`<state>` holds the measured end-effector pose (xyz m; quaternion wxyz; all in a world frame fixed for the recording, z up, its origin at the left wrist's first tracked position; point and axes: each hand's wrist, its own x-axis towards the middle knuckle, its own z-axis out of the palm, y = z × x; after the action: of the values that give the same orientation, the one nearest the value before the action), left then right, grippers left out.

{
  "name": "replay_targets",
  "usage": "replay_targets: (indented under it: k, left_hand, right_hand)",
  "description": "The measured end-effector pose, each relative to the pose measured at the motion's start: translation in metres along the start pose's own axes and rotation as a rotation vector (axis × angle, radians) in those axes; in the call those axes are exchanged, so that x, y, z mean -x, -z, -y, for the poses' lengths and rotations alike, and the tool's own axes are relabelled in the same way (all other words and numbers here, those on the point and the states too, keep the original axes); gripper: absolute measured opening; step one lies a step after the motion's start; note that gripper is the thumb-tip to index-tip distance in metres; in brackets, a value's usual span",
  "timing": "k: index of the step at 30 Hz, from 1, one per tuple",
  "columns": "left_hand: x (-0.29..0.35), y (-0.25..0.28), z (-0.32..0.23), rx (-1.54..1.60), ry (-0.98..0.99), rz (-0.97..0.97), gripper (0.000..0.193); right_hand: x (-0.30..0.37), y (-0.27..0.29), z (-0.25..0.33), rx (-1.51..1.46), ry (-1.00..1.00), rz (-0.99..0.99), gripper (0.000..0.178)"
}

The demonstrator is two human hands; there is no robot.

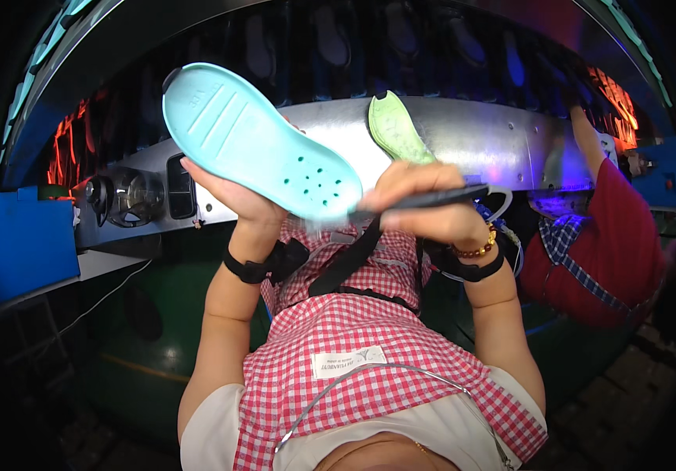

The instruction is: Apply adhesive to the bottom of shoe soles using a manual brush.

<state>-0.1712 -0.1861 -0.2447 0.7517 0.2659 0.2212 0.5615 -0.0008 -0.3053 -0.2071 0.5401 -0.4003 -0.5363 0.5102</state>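
In my left hand (236, 192) is a light blue shoe sole (247, 133), gripped from beneath and along its near edge. The sole tilts from upper left to lower right, with raised bars at one end and a cluster of small holes at the other. My right hand (428, 204) is closed around a black-handled brush (440, 198). Pale bristles blur with motion at the holed end of the sole; whether they touch it I cannot tell. A lime green shoe sole (397, 129) lies on the metal bench just beyond my right hand, which partly covers it.
The metal bench (487, 133) runs across in front of me. A glass jug (130, 196) and a black tray (181, 187) stand at left, near a blue box (28, 243). Dark racks with soles line the back. A co-worker in red (612, 243) reaches in at right.
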Motion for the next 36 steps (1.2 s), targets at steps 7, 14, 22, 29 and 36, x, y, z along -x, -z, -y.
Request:
replay_targets:
  k: [7, 14, 22, 29, 36]
  left_hand:
    - [-0.005, 0.007, -0.011, 0.119, 0.046, 0.353, 0.087]
    - [0.027, -0.029, -0.003, 0.266, 0.273, 0.175, 0.078]
    - [0.01, 0.017, -0.004, 0.184, 0.57, 0.396, 0.056]
    - [-0.001, 0.008, -0.025, 0.183, 0.954, 0.414, 0.041]
    - [0.004, -0.006, -0.041, -0.304, 0.961, 0.421, 0.044]
  right_hand:
    - [-0.001, 0.007, -0.013, 0.162, 0.201, 0.262, 0.021]
    - [-0.001, -0.019, -0.027, -0.585, -0.059, -0.251, 0.016]
    - [0.004, -0.01, 0.015, 0.122, -0.079, -0.023, 0.02]
    - [0.0, 0.008, 0.028, 0.194, 0.12, 0.398, 0.018]
    - [-0.007, 0.018, 0.041, 0.358, 0.1, 0.548, 0.017]
